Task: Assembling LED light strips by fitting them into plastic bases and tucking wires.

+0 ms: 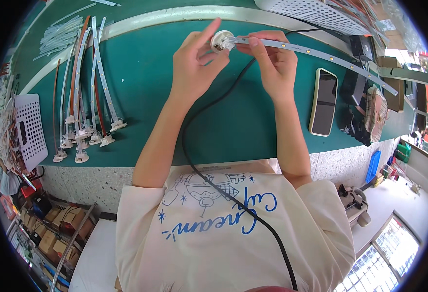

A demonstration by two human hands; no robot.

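Over the far part of the green table, my left hand grips a round white lamp base between thumb and fingers, its index finger raised. My right hand pinches an LED strip near its left end, which meets the clear fitting on the lamp base. The long strip runs off to the right, dotted with small yellow LEDs. Whether the strip is fixed to the base, I cannot tell. To the left lies a bunch of finished-looking strips with white round bases at their near ends.
A phone lies right of my right arm, beside dark pouches. A black cable crosses the green table and my shirt. White perforated baskets stand at left and far right. Clear strips are piled far left.
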